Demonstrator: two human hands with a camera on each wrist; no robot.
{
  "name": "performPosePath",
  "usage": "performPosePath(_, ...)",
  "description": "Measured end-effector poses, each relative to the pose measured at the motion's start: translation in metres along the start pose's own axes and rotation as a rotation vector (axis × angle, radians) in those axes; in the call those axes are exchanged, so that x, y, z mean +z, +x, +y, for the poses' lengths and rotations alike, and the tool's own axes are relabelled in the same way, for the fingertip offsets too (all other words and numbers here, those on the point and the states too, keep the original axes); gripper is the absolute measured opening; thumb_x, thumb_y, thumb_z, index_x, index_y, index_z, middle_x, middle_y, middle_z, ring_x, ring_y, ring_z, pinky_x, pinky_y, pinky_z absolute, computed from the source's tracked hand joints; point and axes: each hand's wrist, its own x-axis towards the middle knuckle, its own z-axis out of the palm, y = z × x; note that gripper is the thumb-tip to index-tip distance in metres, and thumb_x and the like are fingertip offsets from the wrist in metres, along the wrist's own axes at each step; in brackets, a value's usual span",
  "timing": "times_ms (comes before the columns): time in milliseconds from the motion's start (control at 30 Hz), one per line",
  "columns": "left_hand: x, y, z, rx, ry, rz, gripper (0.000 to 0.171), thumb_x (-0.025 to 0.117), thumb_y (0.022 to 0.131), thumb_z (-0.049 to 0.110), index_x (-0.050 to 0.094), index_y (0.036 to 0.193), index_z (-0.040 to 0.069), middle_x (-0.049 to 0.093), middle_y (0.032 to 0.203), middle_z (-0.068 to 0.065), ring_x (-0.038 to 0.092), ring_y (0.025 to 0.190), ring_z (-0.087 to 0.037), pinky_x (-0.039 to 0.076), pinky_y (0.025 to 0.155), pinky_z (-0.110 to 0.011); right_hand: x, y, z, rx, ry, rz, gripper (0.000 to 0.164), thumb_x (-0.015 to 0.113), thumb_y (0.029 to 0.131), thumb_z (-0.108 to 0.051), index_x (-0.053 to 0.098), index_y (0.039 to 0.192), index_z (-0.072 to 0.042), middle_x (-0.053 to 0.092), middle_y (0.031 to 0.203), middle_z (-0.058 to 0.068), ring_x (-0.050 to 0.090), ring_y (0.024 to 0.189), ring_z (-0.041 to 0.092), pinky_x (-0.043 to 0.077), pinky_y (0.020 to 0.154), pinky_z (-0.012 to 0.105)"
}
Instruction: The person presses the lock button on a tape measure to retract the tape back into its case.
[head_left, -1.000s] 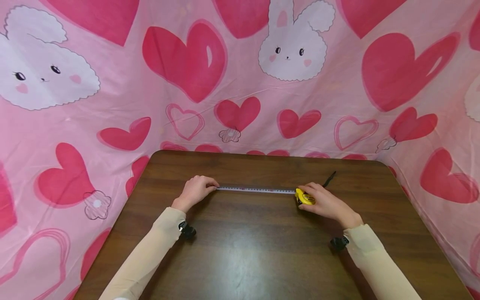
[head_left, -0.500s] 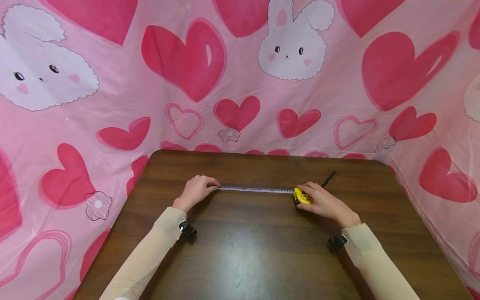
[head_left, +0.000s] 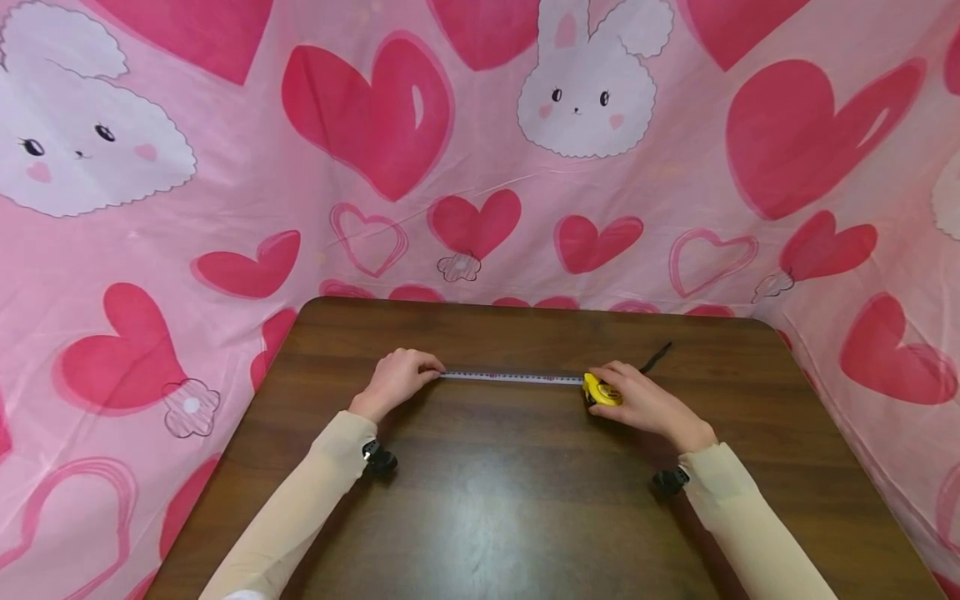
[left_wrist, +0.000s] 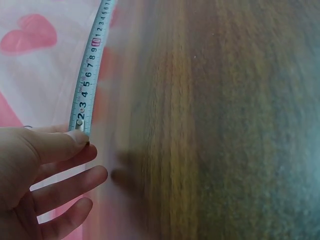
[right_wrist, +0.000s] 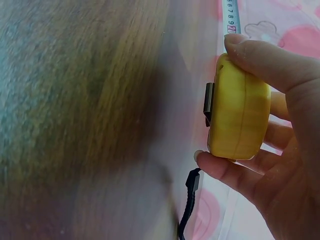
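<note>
A yellow tape measure [head_left: 602, 390] is gripped by my right hand [head_left: 647, 403], thumb near the blade's exit and the other fingers round the case in the right wrist view. Its white blade [head_left: 513, 378] stretches leftward in a straight line to my left hand [head_left: 393, 381]. There the thumb and index finger pinch the blade's end, close to the 2 mark in the left wrist view, while the other fingers are spread apart. A black wrist strap [right_wrist: 189, 204] hangs from the case. A black clip [right_wrist: 208, 104] shows on the case's side.
Both hands are over a brown wooden table [head_left: 480, 500] with rounded far corners. Pink cloth [head_left: 480, 167] printed with hearts and rabbits hangs behind it and on both sides. A small black camera sits on each wrist, beside the cream sleeves.
My right hand has moved slightly left with the tape measure case, and my left hand slightly right. The stretch of blade between them is a little shorter.
</note>
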Motion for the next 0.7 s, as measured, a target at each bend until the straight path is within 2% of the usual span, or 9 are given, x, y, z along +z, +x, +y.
performPosePath(700, 0.007, 0.006, 0.015, 0.027, 0.014, -0.001, 0.012, 0.075, 0.097, 0.020, 0.083, 0.107, 0.018, 0.079, 0.108, -0.001, 0.073, 0.100, -0.024, 0.057, 0.091, -0.048, 0.002, 0.006, -0.008, -0.003, 0.008, -0.005, 0.068, 0.081, 0.092, -0.036, 0.057, 0.146, -0.003, 0.061, 0.133, 0.014, 0.058, 0.112, 0.026, 0.053, 0.102, 0.052)
